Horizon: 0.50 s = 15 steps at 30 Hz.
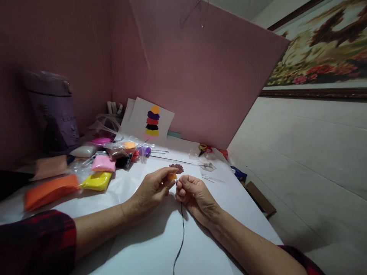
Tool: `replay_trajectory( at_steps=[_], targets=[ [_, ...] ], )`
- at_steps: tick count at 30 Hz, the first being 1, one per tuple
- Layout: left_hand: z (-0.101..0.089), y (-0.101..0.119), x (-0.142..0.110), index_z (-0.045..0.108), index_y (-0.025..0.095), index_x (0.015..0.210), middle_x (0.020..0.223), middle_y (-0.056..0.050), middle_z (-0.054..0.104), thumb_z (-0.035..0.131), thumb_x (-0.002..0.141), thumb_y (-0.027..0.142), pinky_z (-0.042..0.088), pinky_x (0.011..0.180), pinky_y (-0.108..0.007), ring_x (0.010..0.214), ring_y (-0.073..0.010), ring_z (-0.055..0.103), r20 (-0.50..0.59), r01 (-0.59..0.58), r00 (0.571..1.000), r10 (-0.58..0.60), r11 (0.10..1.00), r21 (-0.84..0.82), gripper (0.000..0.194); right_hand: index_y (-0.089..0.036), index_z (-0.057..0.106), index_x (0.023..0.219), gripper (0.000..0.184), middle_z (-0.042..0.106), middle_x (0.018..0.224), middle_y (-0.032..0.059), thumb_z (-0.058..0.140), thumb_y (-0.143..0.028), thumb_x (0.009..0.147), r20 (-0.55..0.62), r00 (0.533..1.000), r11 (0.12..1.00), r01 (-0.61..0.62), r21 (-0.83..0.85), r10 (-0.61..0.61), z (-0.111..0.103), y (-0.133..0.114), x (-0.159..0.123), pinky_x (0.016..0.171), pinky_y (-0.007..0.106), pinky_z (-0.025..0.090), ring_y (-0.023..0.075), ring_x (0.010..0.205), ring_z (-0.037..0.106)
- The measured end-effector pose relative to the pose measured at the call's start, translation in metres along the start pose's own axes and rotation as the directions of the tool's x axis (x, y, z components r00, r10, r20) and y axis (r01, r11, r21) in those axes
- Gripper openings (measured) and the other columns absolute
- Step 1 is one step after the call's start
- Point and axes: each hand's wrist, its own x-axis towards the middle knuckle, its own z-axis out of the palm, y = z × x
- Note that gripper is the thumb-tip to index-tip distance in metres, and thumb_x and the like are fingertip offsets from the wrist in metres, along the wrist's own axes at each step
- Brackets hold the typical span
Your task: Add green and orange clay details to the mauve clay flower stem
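Note:
Between the thumb and fingers of my left hand (153, 189) is a small orange-yellow lump of clay (172, 176). My right hand (196, 194) faces it closely, its thumb and index finger pinched together. A thin dark cord (182, 229) runs from beneath the right fingers down to the bottom edge of the view. The pinched end is hidden, so I cannot tell whether something finer is held with it. Just beyond the fingertips a brownish-purple piece with a frilly edge (177, 168) shows on the white paper.
Soft clay packs lie to the left, including orange (51, 192), yellow (96, 180) and pink (103, 163). A sheet with stacked colour patches (152, 121) leans on the pink panel (183, 76). Scissors (204, 149) rest at the back right. A purple bag (53, 112) stands far left.

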Motion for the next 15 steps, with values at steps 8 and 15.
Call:
replay_trajectory(
  at_steps=[8, 15],
  targets=[
    [-0.004, 0.011, 0.0, 0.057, 0.016, 0.086, 0.055, 0.007, 0.047, 0.046, 0.091, 0.035, 0.037, 0.049, -0.023, 0.047, -0.0098, 0.043, 0.034, 0.191, 0.981, -0.189, 0.98, -0.061, 0.022, -0.011, 0.065, 0.067, 0.026, 0.062, 0.064, -0.0001, 0.086, -0.027, 0.067, -0.016, 1.0, 1.0, -0.004, -0.013, 0.004, 0.002, -0.002, -0.003, 0.05, 0.016, 0.043, 0.0044, 0.049, 0.049],
    [-0.005, 0.007, 0.002, 0.057, 0.017, 0.086, 0.065, 0.003, 0.056, 0.044, 0.083, 0.021, 0.042, 0.057, -0.026, 0.056, -0.0126, 0.053, 0.022, 0.208, 0.978, -0.207, 0.977, -0.052, 0.015, -0.012, 0.066, 0.075, 0.022, 0.064, 0.061, 0.0, 0.082, -0.026, 0.069, -0.02, 0.999, 0.997, 0.034, -0.069, -0.036, 0.003, 0.0, -0.004, 0.05, 0.015, 0.043, 0.005, 0.048, 0.052]
  ],
)
